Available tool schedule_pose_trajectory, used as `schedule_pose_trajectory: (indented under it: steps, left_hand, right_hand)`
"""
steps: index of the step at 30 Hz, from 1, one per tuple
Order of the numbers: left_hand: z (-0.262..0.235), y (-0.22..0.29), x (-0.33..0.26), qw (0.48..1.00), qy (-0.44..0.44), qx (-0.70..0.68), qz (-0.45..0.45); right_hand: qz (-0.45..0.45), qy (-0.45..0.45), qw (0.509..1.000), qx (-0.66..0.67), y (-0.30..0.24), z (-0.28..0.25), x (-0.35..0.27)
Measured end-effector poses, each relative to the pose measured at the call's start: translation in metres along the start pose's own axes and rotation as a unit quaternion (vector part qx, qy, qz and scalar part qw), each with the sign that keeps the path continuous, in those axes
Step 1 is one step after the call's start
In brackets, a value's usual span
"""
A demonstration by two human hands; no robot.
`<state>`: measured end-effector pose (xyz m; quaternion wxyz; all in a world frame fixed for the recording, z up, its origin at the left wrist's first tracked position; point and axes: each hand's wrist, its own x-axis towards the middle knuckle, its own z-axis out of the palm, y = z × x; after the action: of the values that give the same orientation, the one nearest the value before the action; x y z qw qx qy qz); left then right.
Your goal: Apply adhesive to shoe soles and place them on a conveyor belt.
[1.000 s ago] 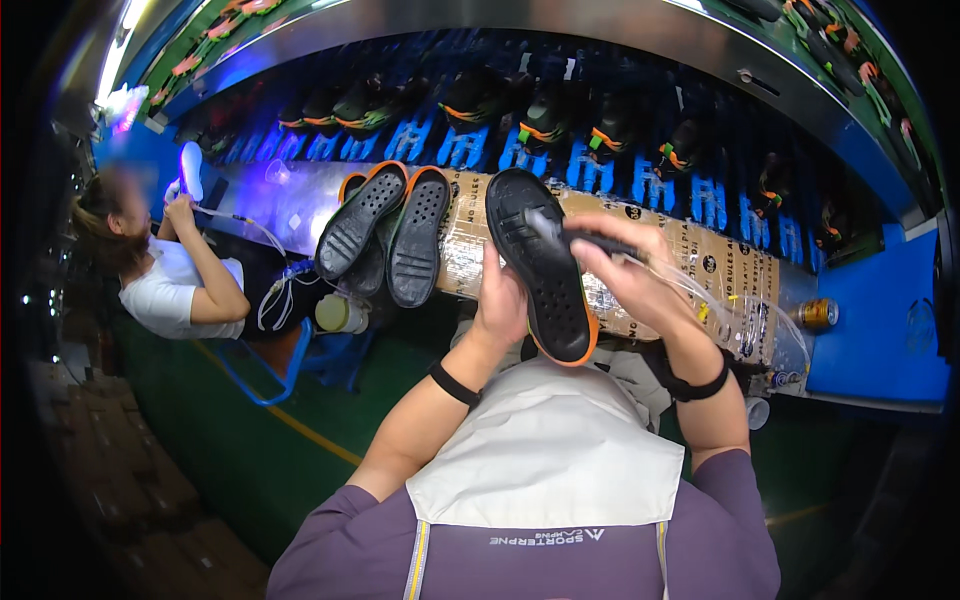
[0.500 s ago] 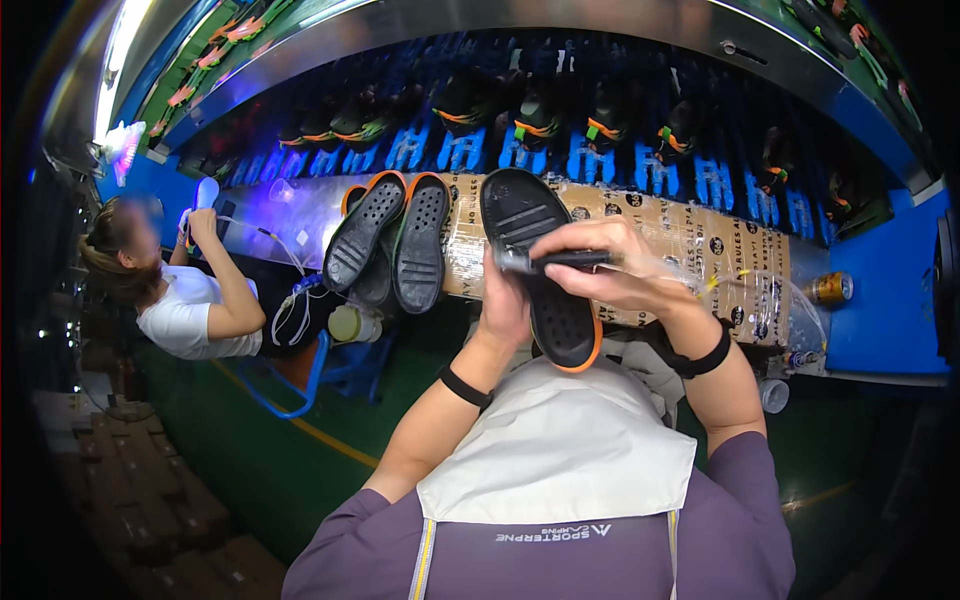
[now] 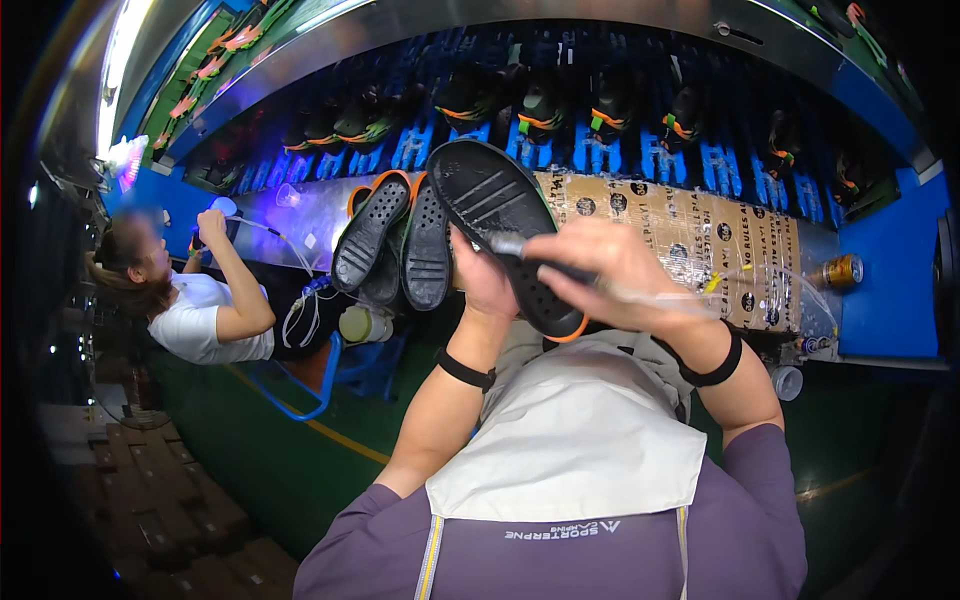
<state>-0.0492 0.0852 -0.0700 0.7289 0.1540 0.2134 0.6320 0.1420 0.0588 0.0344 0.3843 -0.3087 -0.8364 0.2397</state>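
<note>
A black shoe sole [image 3: 485, 185] with an orange edge, ribs at the front and holes at the heel lies tilted in my left hand [image 3: 483, 275]. That hand supports it from below and along its left side, most fingers hidden beneath. My right hand [image 3: 610, 262], blurred by motion, is closed round a black-handled brush [image 3: 568, 271]. The pale, smeared bristle end meets the sole's inner face near its middle. A thin clear tube [image 3: 660, 298] runs back from the brush under my right hand. Left of the held sole, more soles [image 3: 375, 230] rest in an overlapping pile.
Beyond the cardboard-covered bench [image 3: 680, 235], dark shoes [image 3: 540, 105] sit on a row of blue holders [image 3: 600, 150]. A can [image 3: 842, 271] stands at the right. On the left a co-worker [image 3: 215, 300] sits near a pale tub [image 3: 360, 324] and a blue stool [image 3: 310, 395].
The sole has shifted up and left in view and tilted further, its toe now overlapping the soles beside it. My right hand and the brush have moved slightly left along it.
</note>
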Motion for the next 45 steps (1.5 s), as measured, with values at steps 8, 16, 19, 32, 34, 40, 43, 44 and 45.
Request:
schedule_pose_trajectory:
  steps: [8,16,19,32,34,40,43,44,45]
  left_hand:
    - [0.019,0.029,0.009,0.994,-0.112,-0.010,0.014]
    - [0.038,0.052,0.018,0.996,-0.075,-0.024,0.039]
    - [0.032,0.065,0.030,0.986,-0.157,-0.038,0.041]
    - [0.064,0.081,0.051,0.952,-0.248,0.171,0.062]
    - [0.082,0.081,0.052,0.946,-0.278,0.156,0.060]
    - [0.087,0.085,0.077,0.902,-0.320,0.280,-0.070]
    - [0.110,0.078,0.076,0.890,-0.270,0.356,-0.092]
    - [0.112,0.077,0.077,0.863,-0.244,0.428,-0.109]
    - [0.113,0.074,0.080,0.839,-0.237,0.480,-0.100]
  right_hand:
    - [-0.025,0.022,0.999,0.009,-0.010,0.004,-0.002]
    - [-0.049,0.017,0.998,0.027,-0.008,-0.003,0.001]
    - [-0.106,-0.109,0.985,0.080,-0.011,-0.013,0.003]
    - [0.013,-0.104,0.989,0.104,-0.009,-0.040,0.013]
    - [-0.069,-0.112,0.991,-0.027,-0.003,-0.037,0.014]
    - [-0.022,-0.071,0.996,0.049,-0.004,-0.042,0.018]
    - [-0.066,-0.136,0.988,-0.033,0.000,-0.036,0.016]
    - [-0.067,-0.138,0.988,-0.034,0.000,-0.039,0.017]
    - [-0.075,-0.173,0.982,0.000,0.001,-0.044,0.017]
